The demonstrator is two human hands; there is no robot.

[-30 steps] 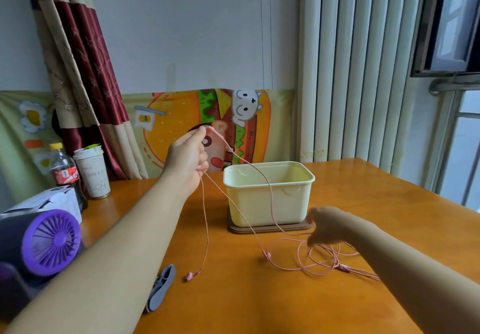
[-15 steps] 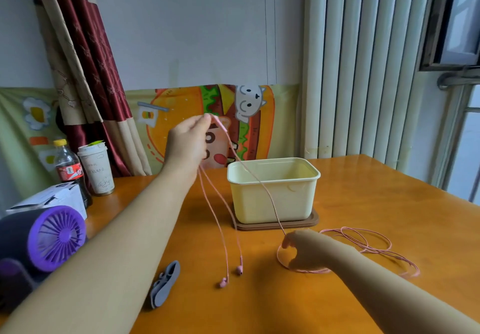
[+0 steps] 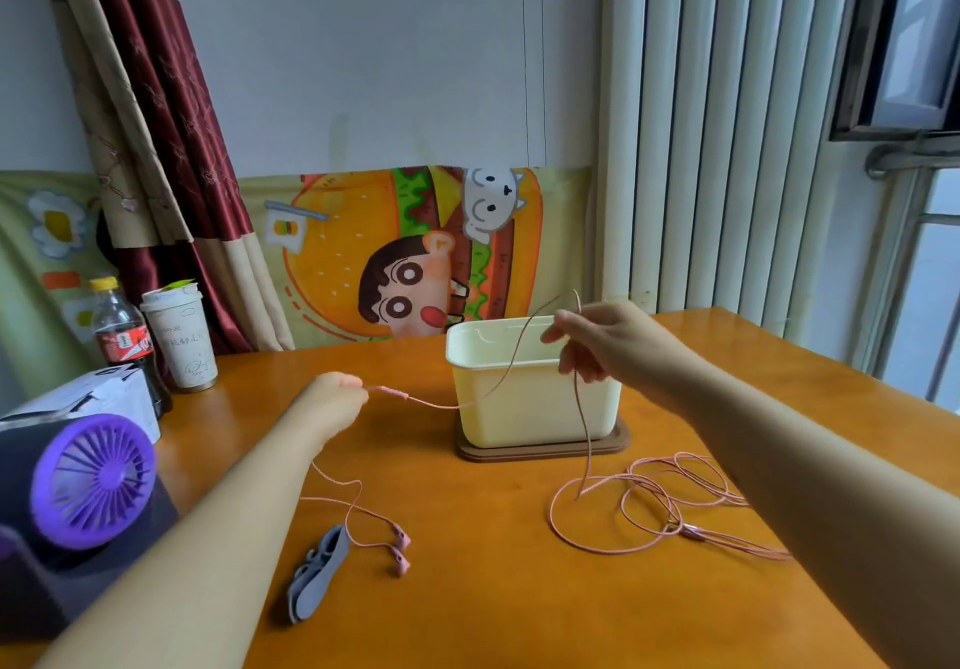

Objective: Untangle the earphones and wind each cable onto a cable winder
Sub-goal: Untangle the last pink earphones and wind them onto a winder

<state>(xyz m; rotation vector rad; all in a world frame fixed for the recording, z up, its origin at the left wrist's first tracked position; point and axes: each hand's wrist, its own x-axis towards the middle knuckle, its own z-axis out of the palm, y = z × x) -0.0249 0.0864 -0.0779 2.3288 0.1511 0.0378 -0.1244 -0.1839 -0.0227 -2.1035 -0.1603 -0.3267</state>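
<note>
While both grips pinch the pink earphone cable point(image 3: 436, 403), left hand point(image 3: 337, 398) at the splitter point(image 3: 392, 392), right hand point(image 3: 602, 341) raised by the bin point(image 3: 535, 408), its slack point(image 3: 691, 531) lies looped on the counter point(image 3: 493, 616). Risk: pulling apart cinches those loops into a knot.

Storage bin point(image 3: 530, 403) sits mid-table point(image 3: 493, 590) on a flat base point(image 3: 545, 450). Earphone cable point(image 3: 441, 402) spans across the bin's front, from the left hand point(image 3: 337, 403), left of the bin, up to the right hand point(image 3: 608, 341), above the bin's right end. From the right hand it drops to loose coils point(image 3: 649, 502) on the table, front-right of the bin. Earbuds point(image 3: 400, 549) lie front-left of the bin, with the cable winder point(image 3: 317, 580) just left of them. Fan point(image 3: 93, 481) at the left table edge, carton point(image 3: 88, 398) behind it, then bottle point(image 3: 122, 341) and cup point(image 3: 179, 341) side by side, cup on the right. Curtain point(image 3: 156, 148) and cartoon banner point(image 3: 405, 252) on the wall behind.
</note>
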